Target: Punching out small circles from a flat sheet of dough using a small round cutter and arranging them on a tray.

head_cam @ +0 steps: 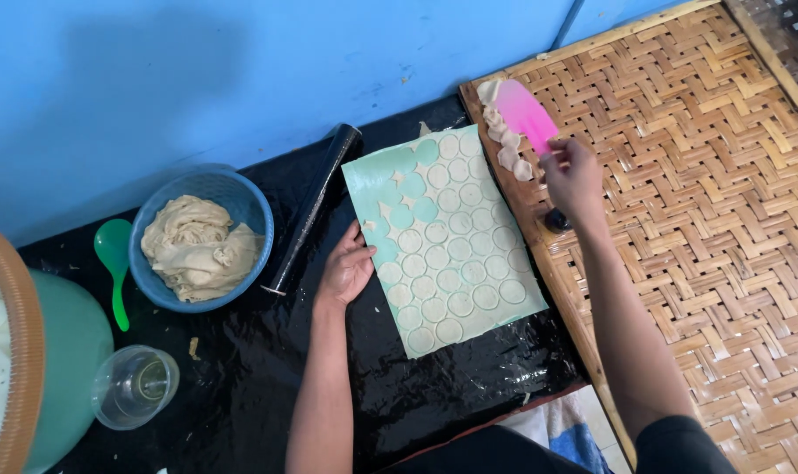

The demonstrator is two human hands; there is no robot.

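Note:
A thin sheet of pale dough (456, 254) cut into many round discs lies on a green mat (372, 175). My left hand (346, 268) rests flat on the mat's left edge, fingers apart. My right hand (572, 175) grips a pink spatula (525, 112) and holds it over the woven bamboo tray (715, 202). Several cut dough discs (504, 140) hang along the spatula's left edge, above the tray's near corner.
A blue bowl (241, 197) of dough scraps sits left of a black rolling pin (315, 204). A green spoon (114, 254), a clear glass (135, 386) and a green container (61, 360) with a basket rim (21, 351) stand at far left. A blue wall (241, 70) is behind.

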